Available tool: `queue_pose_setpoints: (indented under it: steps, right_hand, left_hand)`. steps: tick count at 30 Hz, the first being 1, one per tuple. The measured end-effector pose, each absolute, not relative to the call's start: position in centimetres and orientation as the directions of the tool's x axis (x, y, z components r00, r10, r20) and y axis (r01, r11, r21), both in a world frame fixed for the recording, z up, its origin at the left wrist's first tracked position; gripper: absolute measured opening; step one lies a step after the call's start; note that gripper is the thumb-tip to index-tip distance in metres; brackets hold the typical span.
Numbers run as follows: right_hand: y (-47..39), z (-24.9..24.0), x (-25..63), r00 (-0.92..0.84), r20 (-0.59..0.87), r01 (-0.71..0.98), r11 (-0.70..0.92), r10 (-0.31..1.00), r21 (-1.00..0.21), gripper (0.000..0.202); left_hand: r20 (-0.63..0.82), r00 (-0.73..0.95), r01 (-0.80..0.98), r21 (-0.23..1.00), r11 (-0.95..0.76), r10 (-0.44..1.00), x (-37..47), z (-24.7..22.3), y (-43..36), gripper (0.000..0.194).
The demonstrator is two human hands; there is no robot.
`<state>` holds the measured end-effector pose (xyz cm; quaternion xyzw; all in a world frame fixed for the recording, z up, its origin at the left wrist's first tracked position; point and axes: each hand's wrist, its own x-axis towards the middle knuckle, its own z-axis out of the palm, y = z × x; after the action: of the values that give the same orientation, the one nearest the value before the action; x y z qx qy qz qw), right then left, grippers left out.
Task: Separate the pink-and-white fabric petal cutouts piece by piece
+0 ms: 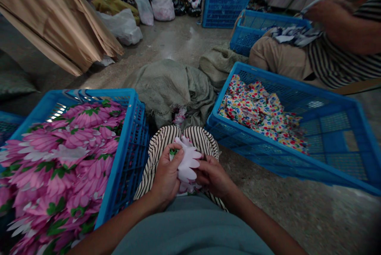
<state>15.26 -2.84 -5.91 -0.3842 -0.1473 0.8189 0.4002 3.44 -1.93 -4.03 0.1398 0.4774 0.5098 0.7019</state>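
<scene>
A pale pink and white fabric flower (188, 162) with scalloped petals is held above my lap. My left hand (168, 169) is closed on its left side, the thumb lying beside a small green piece (174, 152). At the petals' right edge, my right hand (212, 173) has its fingers curled together; a small dark shape shows by the fingertips, too unclear to name. More pale pink fabric (187, 187) lies in my lap under the hands. Beside me on the left, a blue crate (125, 163) is heaped with pink fabric flowers (68, 160) with green leaves.
On the right stands a blue crate (279, 167) partly filled with colourful printed fabric pieces (258, 112). Grey-green sacking (166, 84) lies ahead of my knees. Another person in a striped top (333, 62) sits at the right; more crates (226, 7) and white bags (162, 3) stand further back.
</scene>
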Motion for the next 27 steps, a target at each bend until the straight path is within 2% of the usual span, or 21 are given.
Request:
queue_pose_setpoints:
  steps: [5,10,14,17,22,27]
  right_hand:
    - [-3.11,-6.49,15.88,-0.46,-0.427,-0.572,-0.627,0.779,-0.529,0.024]
    - [-3.31,-6.64,15.87,-0.503,-0.4,-0.549,-0.641,0.766,-0.536,0.016]
    - [-3.42,-6.79,15.95,-0.542,-0.38,-0.552,-0.658,0.75,-0.512,0.023]
    - [-3.37,-6.6,16.01,-0.562,-0.385,-0.536,-0.677,0.732,-0.505,0.025]
    - [-3.22,-6.28,15.93,-0.556,-0.435,-0.504,-0.704,0.708,-0.5,0.014]
    - [-3.16,-6.76,16.07,-0.632,-0.394,-0.501,-0.739,0.668,-0.449,0.032]
  left_hand:
    - [-0.543,0.036,-0.577,0.674,0.461,0.839,3.41,-3.82,-1.93,0.02]
    - [-0.517,0.066,-0.584,0.674,0.453,0.854,3.49,-3.82,-2.03,0.018]
    - [-0.506,0.075,-0.582,0.678,0.45,0.859,3.46,-3.92,-2.25,0.016]
    - [-0.496,0.076,-0.574,0.687,0.445,0.865,3.45,-3.98,-2.34,0.016]
    - [-0.471,0.081,-0.545,0.717,0.435,0.878,3.49,-3.99,-2.36,0.016]
    - [-0.467,0.066,-0.517,0.74,0.431,0.882,3.4,-4.12,-2.37,0.016]
